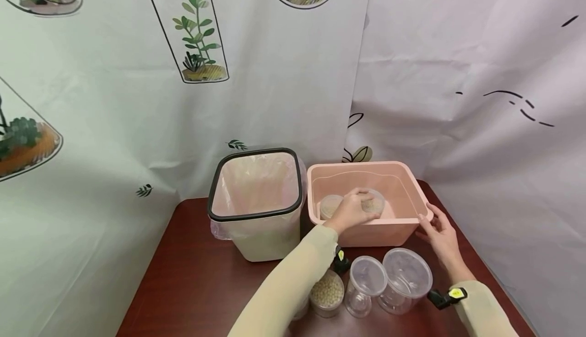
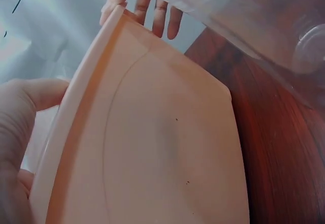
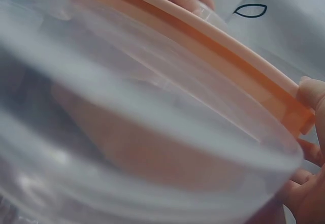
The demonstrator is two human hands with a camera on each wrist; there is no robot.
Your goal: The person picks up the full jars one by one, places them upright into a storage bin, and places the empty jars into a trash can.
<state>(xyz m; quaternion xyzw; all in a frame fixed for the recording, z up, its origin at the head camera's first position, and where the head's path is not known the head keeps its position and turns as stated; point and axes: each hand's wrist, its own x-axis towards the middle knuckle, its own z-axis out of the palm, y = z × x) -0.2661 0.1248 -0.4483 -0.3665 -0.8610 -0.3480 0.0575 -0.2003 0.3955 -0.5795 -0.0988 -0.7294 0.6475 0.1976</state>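
The left sleeve [image 1: 281,286] looms nearest in the head view, slanting up left of the big jar [image 1: 407,273] to the left hand [image 1: 350,212], bent over the near wall of the bin [image 1: 375,233]. Its thumb and fingers grip a tub [image 1: 376,206] in there; the tub lies just right of the palm, squat, its round lid facing up (the only long axis I'd mind is the bin's, running left to right). The right hand [image 1: 441,238], well apart from the tub, holds the bin's near right corner.

In the left wrist view, the left hand shows at the rim, its hold on the tub hidden.

In the right wrist view, the big jar blurs across the front; beyond it, the right thumb hooks over the rim, fingers below it, outside.
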